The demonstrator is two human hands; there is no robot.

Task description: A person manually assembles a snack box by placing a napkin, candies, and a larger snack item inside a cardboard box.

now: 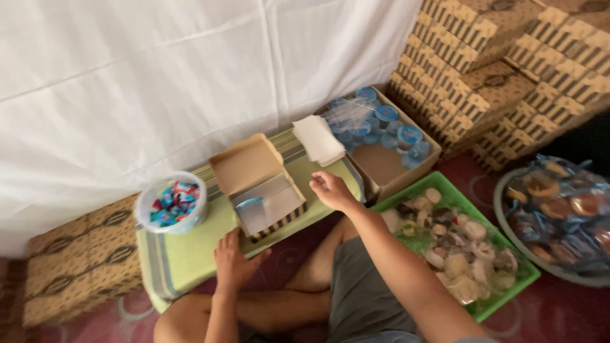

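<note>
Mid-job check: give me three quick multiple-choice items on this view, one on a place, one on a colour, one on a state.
1. Where is the stack of white napkins?
A. on the low table's far right corner
B. in the green tray
C. inside the open box

2. What colour is the snack tray?
A. red
B. green
C. white

3. The small box on the low table is:
A. taped shut
B. flattened
C. open, lid up

Answers: 1 A, napkins lie beside the carton of cups; 2 B, green rim shows; 3 C, lid stands back with the left hand steadying it.

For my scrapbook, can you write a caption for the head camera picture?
Seated person's left hand steadies an open snack box on a green table; right hand hovers beside it.
</note>
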